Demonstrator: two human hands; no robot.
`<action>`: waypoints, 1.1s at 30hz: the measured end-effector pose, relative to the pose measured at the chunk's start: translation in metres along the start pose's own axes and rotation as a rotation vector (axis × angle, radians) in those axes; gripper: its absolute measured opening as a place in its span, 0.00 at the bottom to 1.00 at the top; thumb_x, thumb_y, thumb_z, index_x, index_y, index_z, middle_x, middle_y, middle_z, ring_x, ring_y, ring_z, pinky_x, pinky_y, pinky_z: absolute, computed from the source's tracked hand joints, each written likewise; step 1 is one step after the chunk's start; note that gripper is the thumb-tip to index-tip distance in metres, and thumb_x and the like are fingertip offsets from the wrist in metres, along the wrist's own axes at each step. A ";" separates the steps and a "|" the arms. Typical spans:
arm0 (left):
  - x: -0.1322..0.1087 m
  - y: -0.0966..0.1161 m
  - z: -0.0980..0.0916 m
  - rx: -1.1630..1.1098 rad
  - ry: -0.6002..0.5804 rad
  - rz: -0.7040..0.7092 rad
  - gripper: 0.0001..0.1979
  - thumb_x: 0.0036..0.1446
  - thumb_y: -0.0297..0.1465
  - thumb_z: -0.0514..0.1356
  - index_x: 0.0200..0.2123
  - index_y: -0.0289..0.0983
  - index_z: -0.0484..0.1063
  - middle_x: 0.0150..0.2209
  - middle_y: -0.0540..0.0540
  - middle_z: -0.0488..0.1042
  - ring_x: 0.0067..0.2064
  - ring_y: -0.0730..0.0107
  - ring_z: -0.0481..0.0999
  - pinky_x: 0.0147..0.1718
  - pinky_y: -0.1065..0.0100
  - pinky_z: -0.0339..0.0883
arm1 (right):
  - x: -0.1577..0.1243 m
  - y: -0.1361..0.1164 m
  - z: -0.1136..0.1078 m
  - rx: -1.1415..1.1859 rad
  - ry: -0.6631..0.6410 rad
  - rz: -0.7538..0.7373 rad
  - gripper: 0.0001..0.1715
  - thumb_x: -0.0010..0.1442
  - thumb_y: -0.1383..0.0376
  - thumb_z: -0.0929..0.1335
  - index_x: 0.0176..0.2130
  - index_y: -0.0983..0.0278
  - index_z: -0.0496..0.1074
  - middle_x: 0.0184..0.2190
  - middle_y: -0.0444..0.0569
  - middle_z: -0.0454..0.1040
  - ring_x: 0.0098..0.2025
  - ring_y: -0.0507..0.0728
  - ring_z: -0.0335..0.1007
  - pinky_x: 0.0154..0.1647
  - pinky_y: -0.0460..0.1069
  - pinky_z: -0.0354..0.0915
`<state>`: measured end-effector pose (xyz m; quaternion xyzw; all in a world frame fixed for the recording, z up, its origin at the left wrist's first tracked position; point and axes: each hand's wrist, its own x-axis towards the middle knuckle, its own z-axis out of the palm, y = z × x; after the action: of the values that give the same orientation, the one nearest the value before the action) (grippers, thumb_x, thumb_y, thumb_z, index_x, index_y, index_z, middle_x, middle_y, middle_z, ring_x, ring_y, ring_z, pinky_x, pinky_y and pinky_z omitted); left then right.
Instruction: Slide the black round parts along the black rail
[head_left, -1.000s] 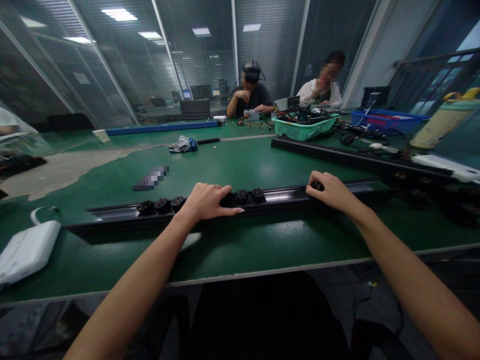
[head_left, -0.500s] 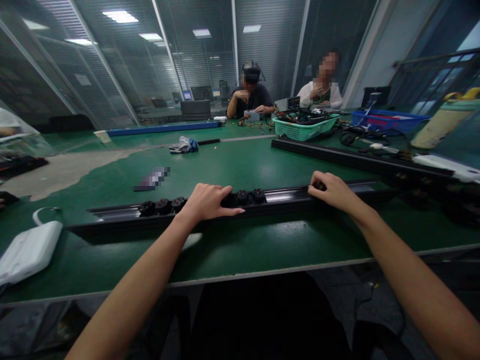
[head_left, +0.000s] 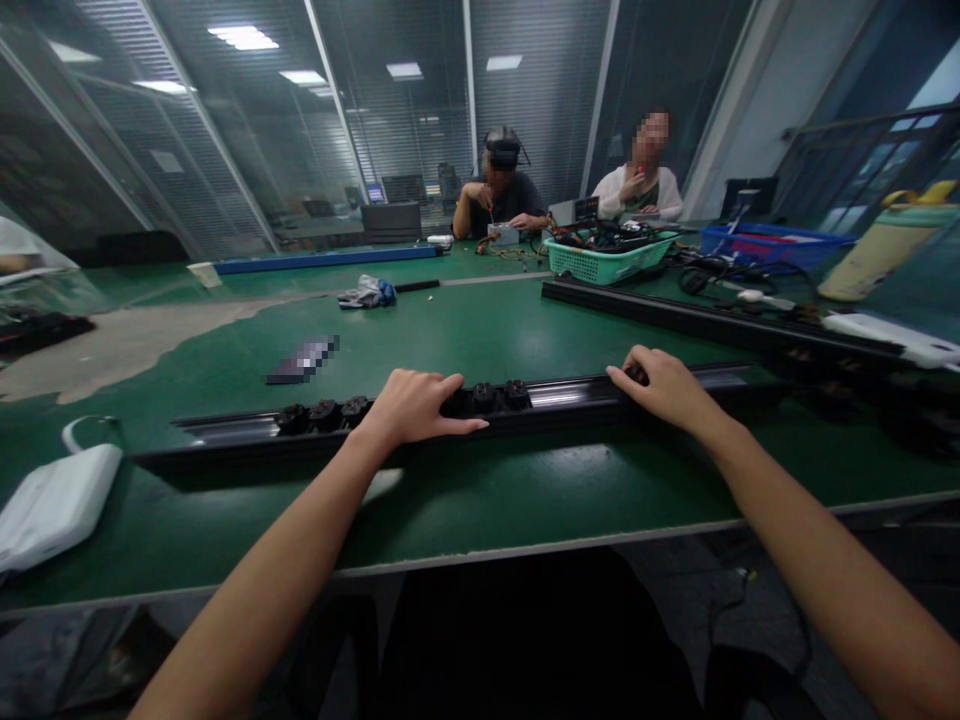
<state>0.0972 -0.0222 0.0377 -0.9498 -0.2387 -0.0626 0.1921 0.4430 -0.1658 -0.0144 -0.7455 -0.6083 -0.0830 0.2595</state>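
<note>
A long black channel-shaped rail (head_left: 570, 391) lies across the table in front of me. Several black round socket-like pieces (head_left: 482, 397) sit in its groove, on both sides of my left hand (head_left: 416, 405). That hand straddles and grips the rail, thumb along the near wall and fingers over the groove, hiding some pieces. Farther right, my right hand (head_left: 660, 382) is curled over the rail. Its fingers close around a small black socket-like piece (head_left: 637, 374), mostly covered by them, at the groove.
Another black rail (head_left: 675, 312) lies behind, to the right. A green basket (head_left: 600, 262) of cables, a blue tray (head_left: 780, 245) and a bottle (head_left: 885, 245) stand beyond. A phone (head_left: 304, 360) and a white device (head_left: 60, 505) are left. Two people sit across the table.
My right thumb has shifted slightly left and straightened along the rail, while the hand stays over the same spot. The left hand has barely moved.
</note>
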 end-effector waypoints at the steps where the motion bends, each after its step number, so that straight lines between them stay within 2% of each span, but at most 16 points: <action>1: 0.000 0.000 0.000 0.000 -0.001 0.001 0.39 0.53 0.65 0.41 0.39 0.39 0.73 0.32 0.41 0.79 0.31 0.59 0.76 0.25 0.66 0.43 | 0.000 0.000 0.000 -0.006 -0.001 0.024 0.17 0.60 0.50 0.62 0.30 0.59 0.61 0.29 0.50 0.70 0.34 0.59 0.66 0.36 0.53 0.59; 6: 0.000 -0.001 0.002 -0.003 -0.003 0.002 0.40 0.53 0.65 0.41 0.41 0.39 0.72 0.32 0.42 0.78 0.31 0.60 0.76 0.24 0.66 0.43 | -0.001 -0.001 0.000 -0.009 -0.005 0.106 0.15 0.58 0.51 0.64 0.30 0.59 0.62 0.29 0.50 0.71 0.32 0.59 0.67 0.34 0.52 0.59; 14: 0.000 0.000 0.001 -0.010 0.002 0.004 0.39 0.53 0.65 0.41 0.39 0.38 0.72 0.32 0.42 0.78 0.31 0.61 0.76 0.25 0.66 0.42 | -0.001 0.000 -0.001 0.024 -0.011 0.090 0.12 0.57 0.54 0.65 0.33 0.59 0.61 0.29 0.48 0.71 0.32 0.58 0.67 0.34 0.51 0.59; 28: 0.000 -0.001 0.000 -0.028 0.002 -0.007 0.38 0.53 0.65 0.43 0.40 0.39 0.72 0.32 0.42 0.78 0.30 0.61 0.75 0.25 0.67 0.45 | 0.000 -0.002 -0.001 0.012 0.011 0.048 0.10 0.56 0.56 0.64 0.30 0.59 0.60 0.27 0.48 0.70 0.29 0.58 0.66 0.32 0.51 0.58; 33: 0.000 0.001 -0.001 -0.031 -0.003 -0.012 0.38 0.53 0.65 0.42 0.38 0.39 0.72 0.33 0.41 0.78 0.30 0.61 0.75 0.25 0.66 0.46 | 0.000 0.001 -0.002 -0.021 0.017 0.085 0.10 0.55 0.56 0.64 0.30 0.59 0.59 0.27 0.48 0.70 0.30 0.58 0.66 0.32 0.51 0.58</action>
<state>0.0976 -0.0233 0.0385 -0.9513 -0.2438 -0.0662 0.1765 0.4444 -0.1675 -0.0128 -0.7726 -0.5730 -0.0848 0.2599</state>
